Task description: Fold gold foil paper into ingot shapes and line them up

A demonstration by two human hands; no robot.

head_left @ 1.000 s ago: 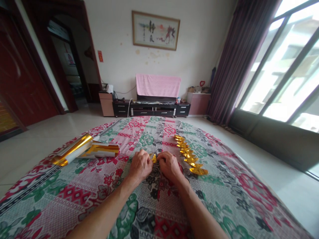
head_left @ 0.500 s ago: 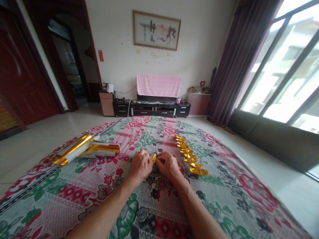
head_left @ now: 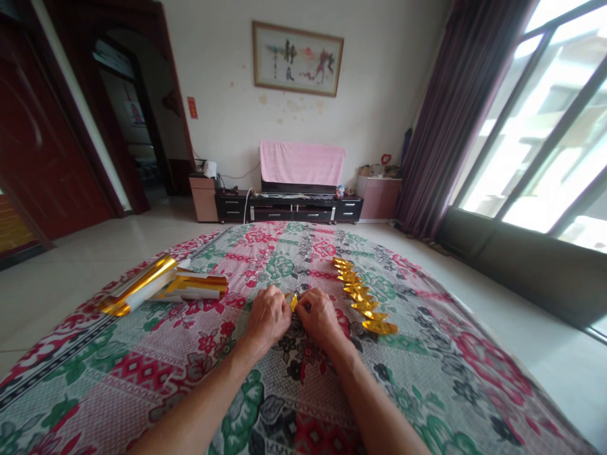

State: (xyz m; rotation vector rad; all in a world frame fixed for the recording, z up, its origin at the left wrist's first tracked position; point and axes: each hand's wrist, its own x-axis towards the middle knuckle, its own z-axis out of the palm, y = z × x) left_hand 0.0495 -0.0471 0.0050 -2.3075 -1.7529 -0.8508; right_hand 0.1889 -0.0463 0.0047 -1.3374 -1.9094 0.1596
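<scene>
Right, both hands sit on the floral cloth (head_left: pixel 427 379), knuckles nearly touching, with the small gold foil piece (head_left: pixel 294 301) pinched between them: left hand (head_left: pixel 268 316) and right hand (head_left: pixel 320 318) equally near, fingertips closed on it, its tip poking up just beyond them. A row of folded gold pieces (head_left: pixel 361 297) runs away from the person just right of the right hand; the stack of gold sheets (head_left: pixel 164 285) lies well left.

a single head-worn view looks forward and down, close over the patterned cloth (head_left: pixel 142 373).
</scene>
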